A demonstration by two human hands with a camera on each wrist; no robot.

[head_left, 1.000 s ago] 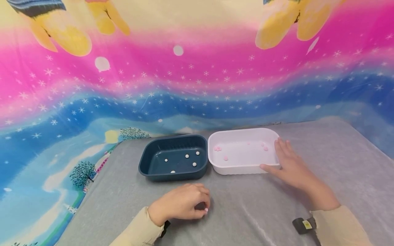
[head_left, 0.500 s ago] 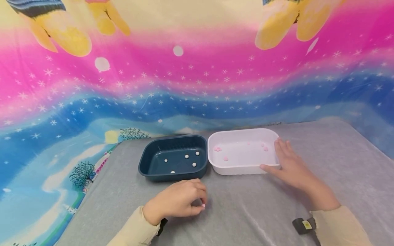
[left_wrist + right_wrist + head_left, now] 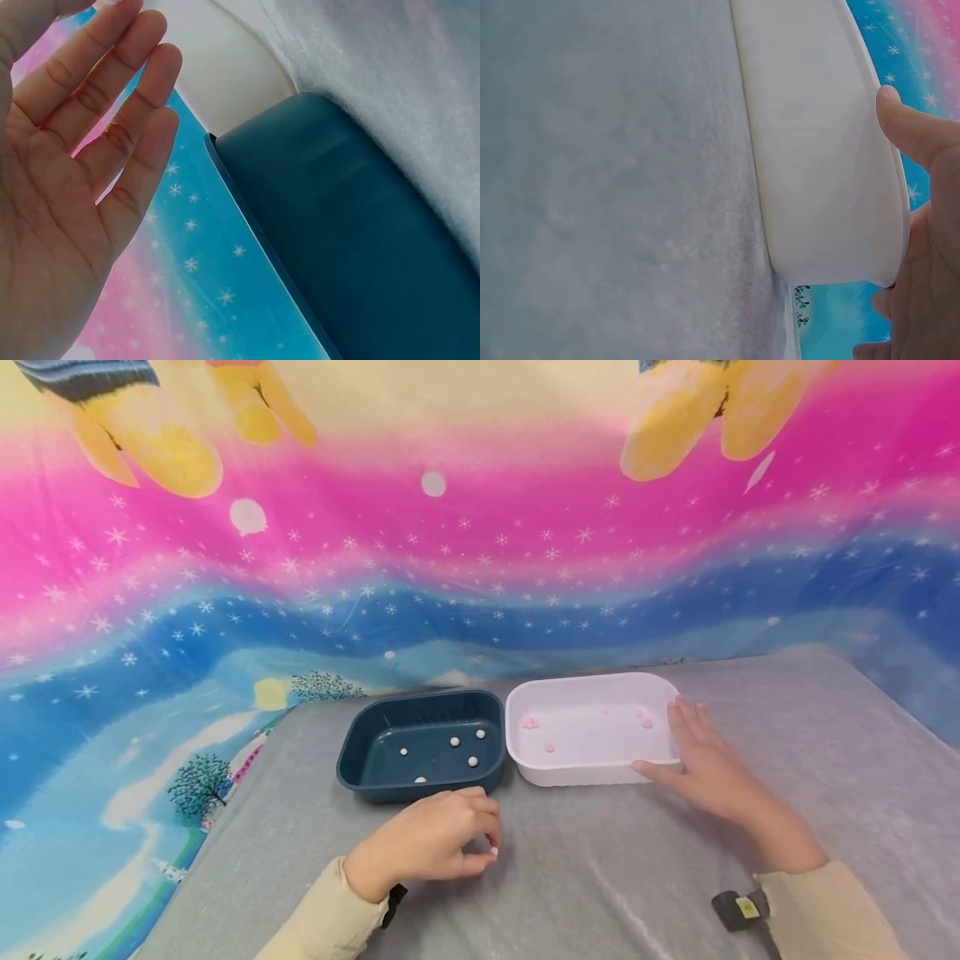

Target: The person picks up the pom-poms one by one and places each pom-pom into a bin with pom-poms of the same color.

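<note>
In the head view, my left hand [image 3: 431, 839] pinches a tiny pale pink piece [image 3: 493, 852] between thumb and forefinger, just in front of a dark teal tub [image 3: 367, 789]. Several small white balls [image 3: 472, 762] lie scattered inside that tub. My right hand [image 3: 712, 768] rests at the front right corner of a white tub [image 3: 585, 774], its thumb on the front rim and its straight fingers along the right side. Several small pink pieces [image 3: 530, 723] are in the white tub. The right wrist view shows the thumb [image 3: 900, 120] touching the rim.
The two tubs stand side by side on a grey cloth-covered table [image 3: 585, 877]. Behind them hangs a colourful printed curtain [image 3: 480, 568]. A black wrist strap device [image 3: 738, 910] shows at my right sleeve.
My left hand has moved slightly back and left towards the teal tub, still pinching the pink piece. My right hand and both tubs have stayed in place.
</note>
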